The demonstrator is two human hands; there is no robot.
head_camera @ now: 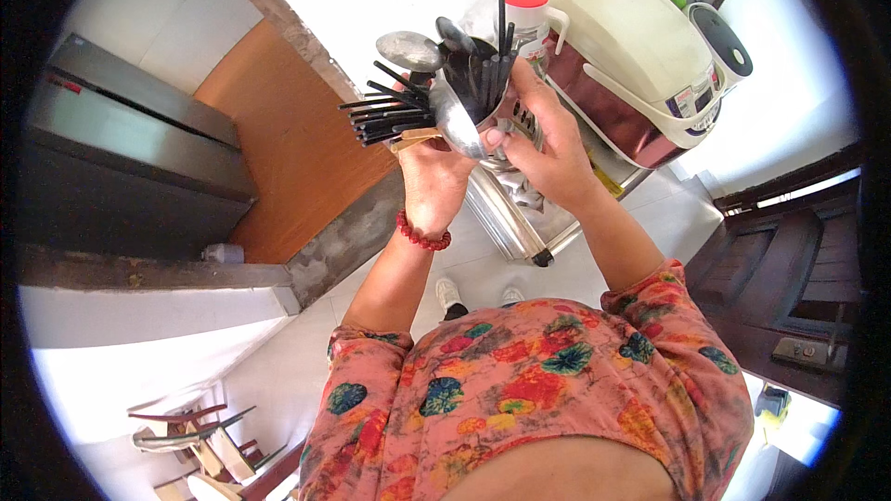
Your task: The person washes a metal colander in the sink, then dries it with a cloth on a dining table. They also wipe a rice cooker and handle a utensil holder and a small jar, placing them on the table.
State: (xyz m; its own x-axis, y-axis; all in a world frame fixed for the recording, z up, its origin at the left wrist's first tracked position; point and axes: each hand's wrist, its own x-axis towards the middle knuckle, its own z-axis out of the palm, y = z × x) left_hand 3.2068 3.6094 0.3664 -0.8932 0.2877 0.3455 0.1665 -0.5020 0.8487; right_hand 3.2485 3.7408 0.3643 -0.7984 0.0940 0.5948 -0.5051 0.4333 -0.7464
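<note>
My left hand [435,184], wearing a red bead bracelet [422,235], grips a fanned bundle of black chopsticks [390,111]. A pale wooden stick [418,136] pokes out beneath them. My right hand [553,149] is wrapped around a metal utensil holder [518,111], its thumb at the near side. More black chopsticks [495,76] stand upright inside. Between the hands is a shiny metal ladle [456,118]; a large metal spoon [409,50] rises beyond it. Chopsticks and ladle hide most of my left fingers.
A cream and maroon rice cooker [619,49] stands on a metal-framed stand [511,223], beside a red-lidded jug [522,7]. A dark wooden door [779,271] is at right. Past a wall edge at left stands a grey cabinet-like appliance [139,146]. Folded chairs [209,442] lean lower left.
</note>
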